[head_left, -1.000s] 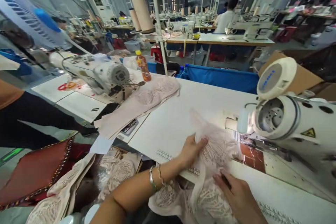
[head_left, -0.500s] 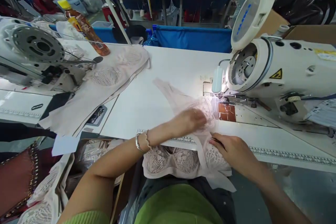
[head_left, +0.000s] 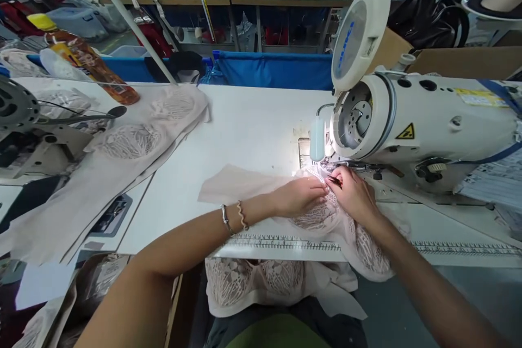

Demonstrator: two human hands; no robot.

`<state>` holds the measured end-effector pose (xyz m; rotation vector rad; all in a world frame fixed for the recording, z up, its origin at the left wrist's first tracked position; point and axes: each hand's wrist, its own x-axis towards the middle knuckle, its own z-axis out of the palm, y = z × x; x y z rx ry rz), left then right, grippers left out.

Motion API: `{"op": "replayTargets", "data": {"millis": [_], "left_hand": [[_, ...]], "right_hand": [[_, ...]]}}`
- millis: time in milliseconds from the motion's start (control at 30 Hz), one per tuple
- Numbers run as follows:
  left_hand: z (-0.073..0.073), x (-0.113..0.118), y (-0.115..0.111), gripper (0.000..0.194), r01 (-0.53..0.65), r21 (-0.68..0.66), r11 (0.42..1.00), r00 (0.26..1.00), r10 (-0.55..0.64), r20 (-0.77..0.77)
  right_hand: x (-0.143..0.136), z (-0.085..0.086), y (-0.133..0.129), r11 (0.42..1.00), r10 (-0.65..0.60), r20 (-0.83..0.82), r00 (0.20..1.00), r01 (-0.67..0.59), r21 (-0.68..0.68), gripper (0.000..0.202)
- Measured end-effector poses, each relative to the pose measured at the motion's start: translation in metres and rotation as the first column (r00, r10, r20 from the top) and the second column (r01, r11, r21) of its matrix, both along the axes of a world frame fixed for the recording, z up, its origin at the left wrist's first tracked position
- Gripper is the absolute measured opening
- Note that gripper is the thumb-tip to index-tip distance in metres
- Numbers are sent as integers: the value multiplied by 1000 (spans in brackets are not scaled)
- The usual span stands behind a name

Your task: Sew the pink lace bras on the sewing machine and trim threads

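A pale pink lace bra (head_left: 318,216) lies on the white table under the lit needle area of the sewing machine (head_left: 367,114). My left hand (head_left: 299,197) has its fingers pinched on the bra's lace edge, just in front of the presser foot. Close beside it, my right hand (head_left: 354,193) is closed on the same edge. A small dark pointed tool (head_left: 335,180) sticks out from the right fingers; its kind is unclear. One cup hangs over the table's front edge under my right forearm. Another lace bra (head_left: 255,283) rests on my lap.
More bras (head_left: 134,141) lie stacked at the left, near a tilted drink bottle (head_left: 89,60) and a second machine (head_left: 24,125). A ruler strip (head_left: 281,241) runs along the front edge. Behind the table hangs blue cloth (head_left: 273,70).
My right hand has moved up and forward to the needle area, bringing the bra edge. My left hand now pinches beside it. The bra's wing has swung flatter to the left; the view has shifted.
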<state>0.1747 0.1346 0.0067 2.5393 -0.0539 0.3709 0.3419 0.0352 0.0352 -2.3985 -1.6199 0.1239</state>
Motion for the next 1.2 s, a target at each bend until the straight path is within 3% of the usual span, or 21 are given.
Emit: {"op": "replayTargets", "data": {"millis": [100, 200, 333, 433, 600, 767, 867, 1000, 1200], "left_hand": [[-2, 6, 1, 24, -195, 43, 980, 980, 196, -18], [-4, 7, -15, 25, -378, 281, 882, 918, 396, -9], [-6, 3, -31, 51, -351, 563, 748, 920, 386, 60], [-5, 1, -34, 56, -305, 642, 703, 937, 341, 73], [-3, 4, -30, 54, -249, 655, 713, 960, 270, 71], [0, 4, -23, 43, -251, 522, 815, 963, 266, 48], [1, 4, -18, 42, -233, 479, 846, 967, 254, 21], [-1, 3, -15, 52, -237, 467, 852, 965, 261, 15], [1, 1, -18, 61, -282, 502, 818, 945, 328, -3]], "right_hand": [[2, -17, 2, 993, -92, -68, 993, 97, 73, 16], [6, -21, -4, 986, -43, -131, 990, 63, 156, 22], [2, -21, -10, 966, 19, -91, 996, 5, 257, 23], [-4, -23, -12, 960, 55, -31, 998, -45, 278, 15], [-4, -30, -14, 963, 56, 9, 998, -57, 262, 10], [-2, -37, -12, 947, 121, 95, 988, -144, 287, 15], [-3, -34, -12, 939, 163, 184, 969, -210, 273, 23], [-4, -31, -16, 919, 245, 217, 945, -298, 259, 32], [-3, -34, -23, 933, 226, 282, 932, -290, 212, 44]]}}
